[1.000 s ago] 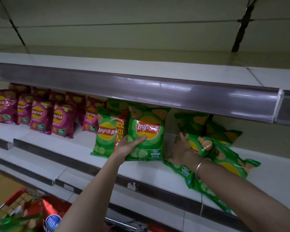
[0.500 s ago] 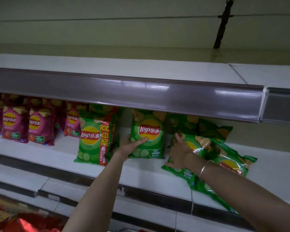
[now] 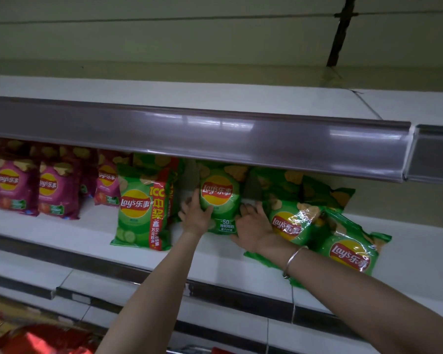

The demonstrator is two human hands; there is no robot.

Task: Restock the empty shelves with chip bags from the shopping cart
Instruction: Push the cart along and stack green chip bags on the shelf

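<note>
Here we have the green chip bag [image 3: 219, 200] standing upright at the back of the white shelf [image 3: 215, 267], its red-and-yellow logo facing us. Our left hand [image 3: 196, 217] grips its left edge, thumb across the front. Our right hand [image 3: 253, 226] (bracelet [image 3: 293, 261] on the wrist) lies with fingers spread against its right edge. The price rail [image 3: 215, 139] overhangs the bag's top. There is a narrow gap to the red-striped bag [image 3: 141, 208] on the left, slumped green bags [image 3: 348, 254] crowd the right, and we see bare shelf in front.
</note>
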